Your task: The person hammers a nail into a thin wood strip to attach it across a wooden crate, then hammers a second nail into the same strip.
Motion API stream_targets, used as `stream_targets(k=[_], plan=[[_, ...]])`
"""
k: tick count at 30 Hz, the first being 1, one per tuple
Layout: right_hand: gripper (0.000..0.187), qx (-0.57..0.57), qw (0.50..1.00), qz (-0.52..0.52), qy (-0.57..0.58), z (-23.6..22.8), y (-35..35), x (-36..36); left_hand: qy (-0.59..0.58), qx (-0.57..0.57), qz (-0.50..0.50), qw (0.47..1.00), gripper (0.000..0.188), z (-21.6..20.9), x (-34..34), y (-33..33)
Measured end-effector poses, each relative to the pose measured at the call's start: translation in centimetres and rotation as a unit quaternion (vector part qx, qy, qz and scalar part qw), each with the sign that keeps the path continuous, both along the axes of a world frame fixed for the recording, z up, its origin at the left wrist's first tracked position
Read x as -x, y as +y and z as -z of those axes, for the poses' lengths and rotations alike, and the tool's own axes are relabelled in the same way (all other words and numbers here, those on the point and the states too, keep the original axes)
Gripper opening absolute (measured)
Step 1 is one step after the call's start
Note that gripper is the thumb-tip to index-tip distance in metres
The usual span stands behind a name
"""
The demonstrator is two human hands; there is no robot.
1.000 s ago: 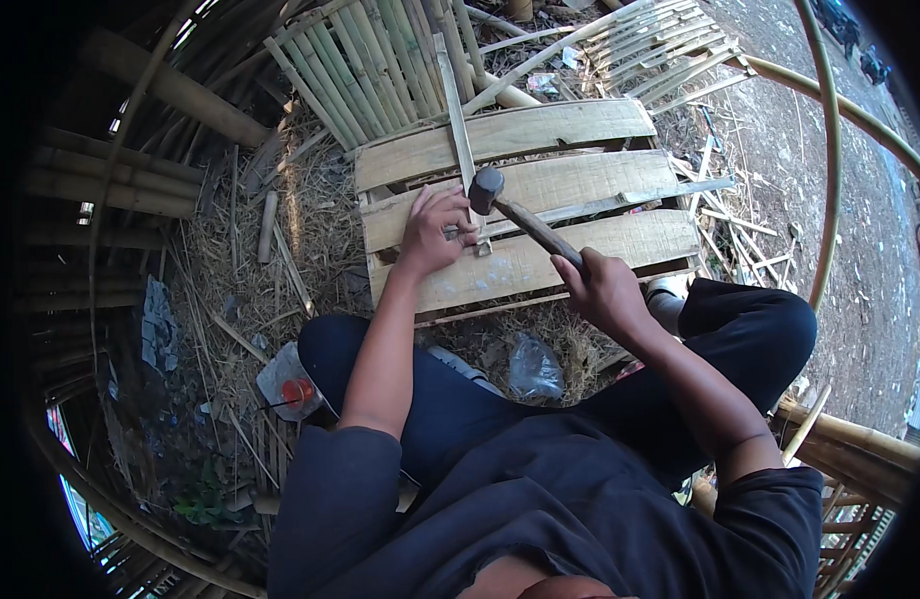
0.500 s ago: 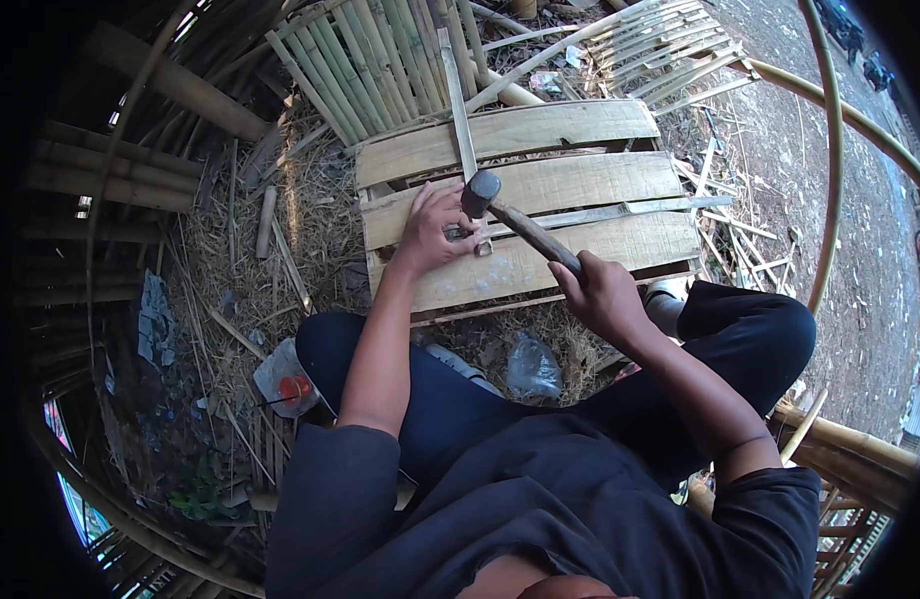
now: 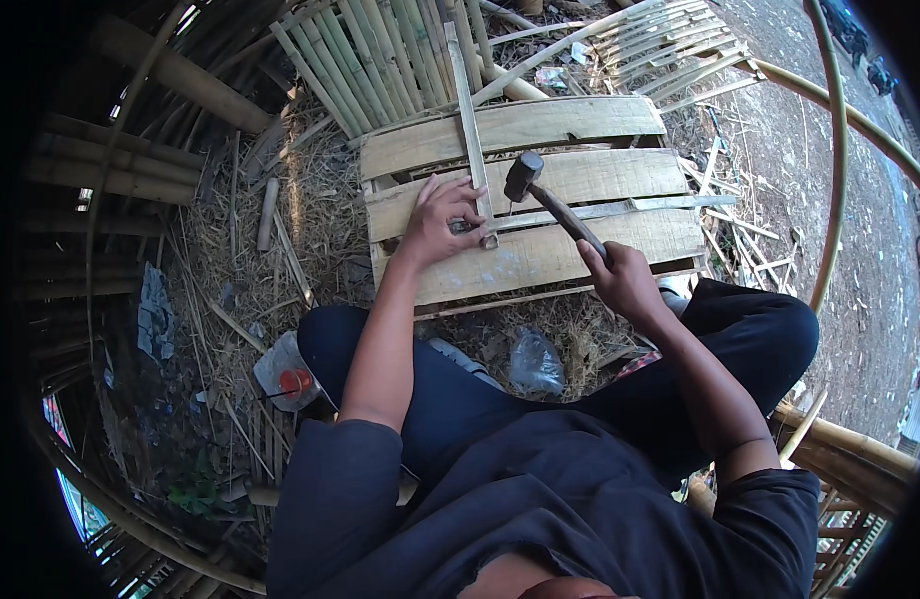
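My right hand [image 3: 624,285] is wrapped round the wooden handle of a hammer [image 3: 560,212]. Its dark metal head is raised over the slatted wooden bench top [image 3: 570,240], right of a long bamboo strip [image 3: 470,130]. That strip lies across the boards, running from near the bench's front toward the far side. Beside its near end, my left hand [image 3: 442,225] rests with fingers curled and thumb against the strip. Whether a nail is also between those fingertips is too small to tell. A second bamboo strip [image 3: 629,208] lies crosswise, right of the first one's near end.
A bamboo slat panel [image 3: 380,65] stands behind the bench, and another slatted piece [image 3: 669,50] lies at the far right. Left of my knee is a plastic bag [image 3: 285,374] with something red. A clear plastic bag [image 3: 535,361] lies between my legs. Bamboo poles [image 3: 836,170] curve along the right.
The hammer head has moved right and slightly away from me, off the strip's near end. My right hand has shifted right with it. My left hand stays by the strip.
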State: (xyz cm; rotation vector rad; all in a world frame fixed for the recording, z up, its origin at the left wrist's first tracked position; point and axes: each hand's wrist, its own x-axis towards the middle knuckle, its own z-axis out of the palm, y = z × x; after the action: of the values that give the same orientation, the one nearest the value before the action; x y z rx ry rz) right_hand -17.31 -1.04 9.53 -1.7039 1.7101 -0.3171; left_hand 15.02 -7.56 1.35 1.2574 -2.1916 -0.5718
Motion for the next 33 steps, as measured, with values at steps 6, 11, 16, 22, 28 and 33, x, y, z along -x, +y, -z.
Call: stream_targets(k=[6,11,16,22,28,33], plan=[[0.066,0.008,0.999,0.043,-0.01,0.7,-0.9,0.9,0.009,0.0,0.004,1.0,0.013,-0.3,0.1,0.0],[0.066,0.003,0.996,0.074,-0.048,2.3,-2.0,1.1,0.026,0.015,-0.021,0.999,0.016,0.6,0.6,-0.6],[0.067,-0.01,0.997,0.074,-0.037,2.4,-2.7,0.9,0.025,0.042,-0.063,0.997,0.023,0.6,1.6,-0.7],[0.068,-0.018,0.998,0.049,-0.036,2.0,-2.6,0.4,0.004,0.037,-0.176,0.984,0.026,-1.0,4.7,-0.2],[0.068,-0.029,0.997,0.06,-0.033,4.0,-2.8,0.7,-0.07,0.053,-0.182,0.979,0.024,-2.0,7.1,-0.8],[0.068,-0.032,0.996,0.065,-0.045,4.2,-3.0,0.4,-0.043,0.009,-0.144,0.989,0.031,-1.8,6.5,-2.2]])
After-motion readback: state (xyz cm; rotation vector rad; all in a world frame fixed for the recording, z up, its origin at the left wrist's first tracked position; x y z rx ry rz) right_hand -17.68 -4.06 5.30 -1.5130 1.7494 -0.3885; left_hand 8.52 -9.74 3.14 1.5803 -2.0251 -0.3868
